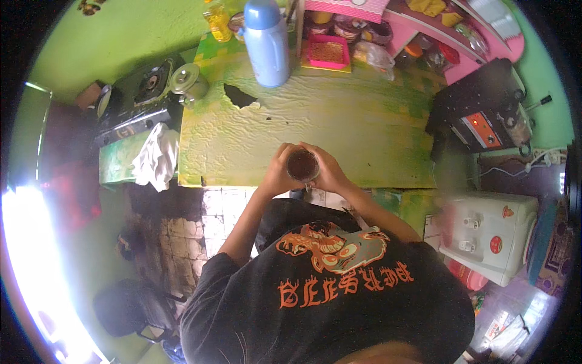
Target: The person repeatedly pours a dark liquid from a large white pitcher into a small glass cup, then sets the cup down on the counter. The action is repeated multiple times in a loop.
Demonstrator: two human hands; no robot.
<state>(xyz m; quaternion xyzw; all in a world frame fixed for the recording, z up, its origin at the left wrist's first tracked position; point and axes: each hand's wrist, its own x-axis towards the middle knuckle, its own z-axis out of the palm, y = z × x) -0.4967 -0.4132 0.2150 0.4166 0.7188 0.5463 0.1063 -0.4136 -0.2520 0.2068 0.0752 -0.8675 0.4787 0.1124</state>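
Both my hands are cupped around a drinking glass (303,165) that holds a dark brown liquid. My left hand (278,170) wraps its left side, and my right hand (329,169) presses against its right side. A small part like a handle pokes out at the glass's lower rim, near my right palm. The glass is at the near edge of a table with a wrinkled yellow-green cover (309,127); whether it rests on the table or is held just above cannot be made out.
A blue thermos jug (267,45) stands at the back. Farther left are a lidded metal pot (188,84), a gas stove (141,98) and a white cloth (158,157). A pink tray (328,51), a black machine (482,109) and a white water dispenser (491,236) are to the right.
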